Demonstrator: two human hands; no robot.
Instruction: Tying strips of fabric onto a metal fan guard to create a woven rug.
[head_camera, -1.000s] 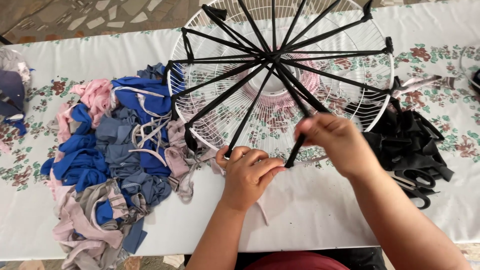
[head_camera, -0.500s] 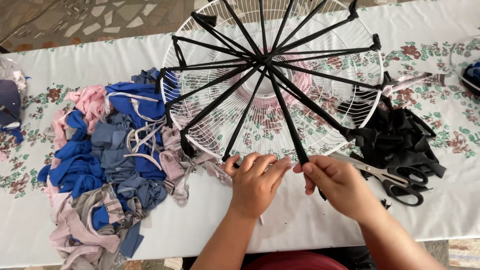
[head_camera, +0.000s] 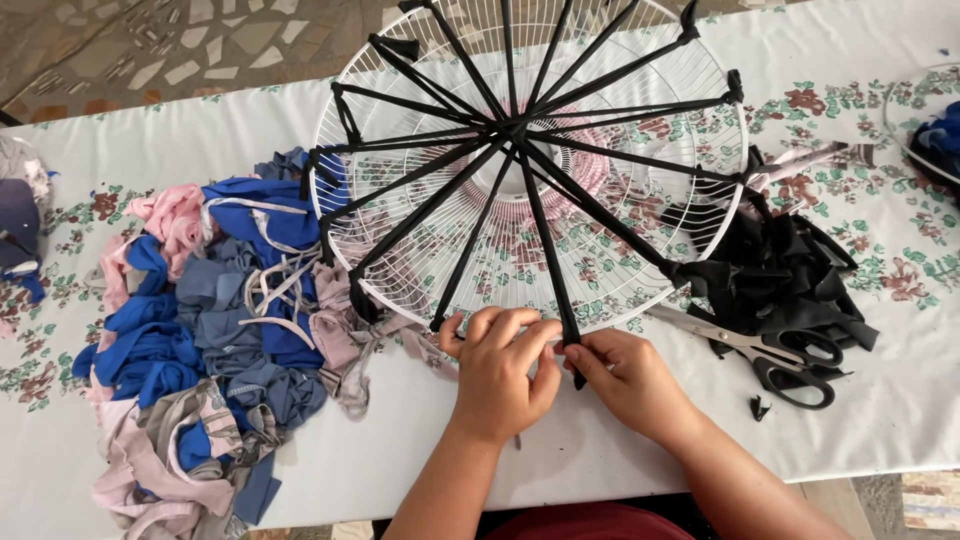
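Black strip (head_camera: 552, 270) seemingly pinched between both hands' grip (at fan guard (head_camera: 640, 270) rim).

Wire fan guard (head_camera: 640, 250): top arc cut by upper frame edge.
Near rim hidden under left hand (head_camera: 500, 370) and right hand (head_camera: 625, 380).
Black strip (head_camera: 550, 260): lower end pinched between fingers, knot not discernible.
Second wire ring (head_camera: 900, 110): cut by right edge.
Scissors (head_camera: 770, 350): blade tips partly under black scraps (head_camera: 790, 270).

Home craft spot: floral tablecloth (head_camera: 850, 150), fabric scraps (head_camera: 190, 330), scissors (head_camera: 780, 355) (mosaic stone floor (head_camera: 130, 50)).
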